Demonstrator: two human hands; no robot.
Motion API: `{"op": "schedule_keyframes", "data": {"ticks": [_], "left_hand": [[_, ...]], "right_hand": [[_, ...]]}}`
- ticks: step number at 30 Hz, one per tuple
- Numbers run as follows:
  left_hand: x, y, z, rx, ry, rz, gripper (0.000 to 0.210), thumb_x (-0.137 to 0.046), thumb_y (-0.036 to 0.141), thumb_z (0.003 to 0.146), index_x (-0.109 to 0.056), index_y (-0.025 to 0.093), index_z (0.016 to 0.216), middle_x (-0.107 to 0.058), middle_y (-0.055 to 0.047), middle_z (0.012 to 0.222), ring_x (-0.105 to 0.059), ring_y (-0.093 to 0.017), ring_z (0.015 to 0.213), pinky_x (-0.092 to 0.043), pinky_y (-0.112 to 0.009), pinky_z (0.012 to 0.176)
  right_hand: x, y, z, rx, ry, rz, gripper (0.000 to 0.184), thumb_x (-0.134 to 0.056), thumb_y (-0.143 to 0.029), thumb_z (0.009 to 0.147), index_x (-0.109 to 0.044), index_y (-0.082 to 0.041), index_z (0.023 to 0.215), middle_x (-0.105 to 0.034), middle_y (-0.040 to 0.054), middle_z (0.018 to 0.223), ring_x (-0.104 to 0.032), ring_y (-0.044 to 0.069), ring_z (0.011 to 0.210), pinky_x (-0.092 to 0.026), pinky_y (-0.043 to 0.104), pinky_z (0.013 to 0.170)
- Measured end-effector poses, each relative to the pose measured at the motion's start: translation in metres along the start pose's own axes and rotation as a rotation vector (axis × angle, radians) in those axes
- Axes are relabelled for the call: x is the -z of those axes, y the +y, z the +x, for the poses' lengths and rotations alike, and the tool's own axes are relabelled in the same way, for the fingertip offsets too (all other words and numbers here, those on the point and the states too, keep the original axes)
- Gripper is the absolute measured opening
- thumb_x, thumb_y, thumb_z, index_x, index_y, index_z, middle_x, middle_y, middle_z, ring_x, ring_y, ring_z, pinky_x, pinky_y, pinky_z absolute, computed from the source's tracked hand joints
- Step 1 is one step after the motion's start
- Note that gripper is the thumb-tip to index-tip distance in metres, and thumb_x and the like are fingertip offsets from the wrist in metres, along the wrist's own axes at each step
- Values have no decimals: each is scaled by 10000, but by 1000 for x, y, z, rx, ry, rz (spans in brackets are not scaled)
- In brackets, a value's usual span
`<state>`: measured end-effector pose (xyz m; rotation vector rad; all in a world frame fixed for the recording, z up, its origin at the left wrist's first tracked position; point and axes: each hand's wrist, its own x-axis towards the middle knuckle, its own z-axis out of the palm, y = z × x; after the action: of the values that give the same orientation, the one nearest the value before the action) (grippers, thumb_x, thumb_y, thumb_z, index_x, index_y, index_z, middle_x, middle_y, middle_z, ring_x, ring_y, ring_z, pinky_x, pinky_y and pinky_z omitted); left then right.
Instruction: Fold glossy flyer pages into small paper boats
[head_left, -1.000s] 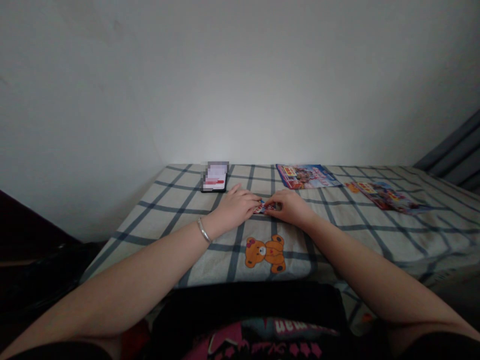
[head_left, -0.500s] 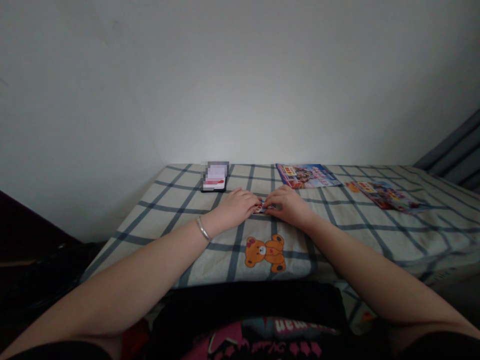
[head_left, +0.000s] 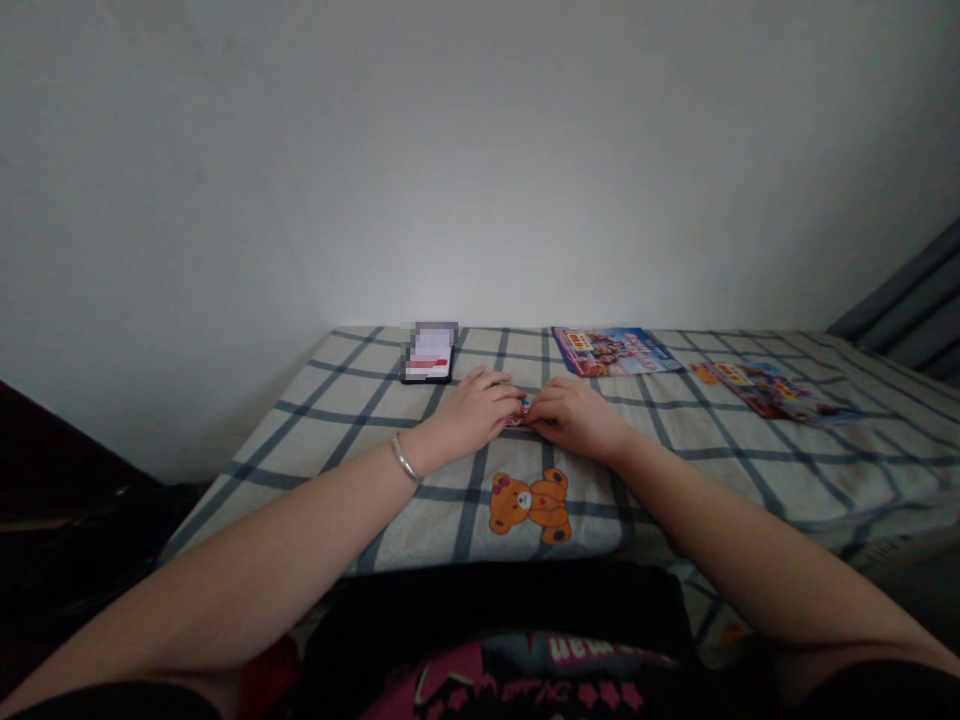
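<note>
Your right hand [head_left: 576, 415], fingertips drawn together, pinches the small printed piece [head_left: 525, 408] on the checked cloth [head_left: 360, 395], between both hands; your left hand [head_left: 471, 414], fingers loosely bent, touches its other side, hold not determinable.

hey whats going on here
A person's right hand seems to pinch a small printed piece on a checked cloth, with the left hand at its other end; its grip is unclear. A phone lies beyond the left hand, and two larger printed sheets lie beyond and right of the right hand.
</note>
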<state>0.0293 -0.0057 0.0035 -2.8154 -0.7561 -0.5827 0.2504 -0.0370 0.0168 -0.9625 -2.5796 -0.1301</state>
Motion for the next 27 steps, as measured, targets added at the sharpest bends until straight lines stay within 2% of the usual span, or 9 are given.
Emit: {"op": "schedule_keyframes", "data": {"ticks": [2, 5, 9, 15, 21, 27], "left_hand": [[3, 0, -1, -36, -10, 13, 185, -562, 136, 908, -676, 231, 1018, -680, -18, 1160, -500, -232, 1217, -242, -490, 1147], [9, 1, -1, -82, -48, 28, 182, -565, 112, 893, -680, 229, 971, -698, -25, 1068, -545, -218, 1148, -281, -465, 1123], [17, 5, -1, -148, -92, 89, 199, -565, 93, 892, -676, 225, 993, -700, -34, 1056, -560, -219, 1126, -317, -445, 1085], [23, 8, -1, -150, -105, 129, 179, -572, 118, 909, -690, 228, 989, -709, -25, 1043, -567, -210, 1102, -319, -425, 1066], [26, -1, -3, -180, -133, 130, 228, -610, 128, 887, -695, 266, 1048, -699, -3, 1058, -573, -194, 1080, -329, -419, 1063], [33, -5, -7, -236, -122, 181, 239, -597, 109, 897, -697, 282, 1027, -710, 16, 1060, -545, -185, 1166, -242, -436, 1149]], "right_hand": [[0, 0, 0, -10, -8, 0, 179, -588, -164, 873, -748, -238, 906, -734, 30, 940, -597, 201, 921, -431, 323, 850], [1, -2, 0, -22, -37, -21, 185, -589, -143, 856, -739, -231, 920, -727, 42, 919, -604, 202, 909, -427, 321, 835], [3, -6, 0, -14, -71, -80, 162, -581, -144, 865, -718, -204, 927, -713, 59, 896, -607, 200, 876, -412, 316, 800], [7, -10, 1, 12, -87, -159, 153, -587, -146, 867, -713, -191, 941, -705, 62, 895, -598, 200, 854, -371, 323, 766], [9, -4, -3, 11, -81, -187, 155, -593, -122, 839, -723, -195, 882, -691, 41, 859, -580, 189, 844, -359, 317, 756], [12, 0, -7, 7, -97, -229, 144, -578, -120, 824, -707, -180, 835, -675, 47, 837, -557, 181, 809, -343, 315, 723]]}}
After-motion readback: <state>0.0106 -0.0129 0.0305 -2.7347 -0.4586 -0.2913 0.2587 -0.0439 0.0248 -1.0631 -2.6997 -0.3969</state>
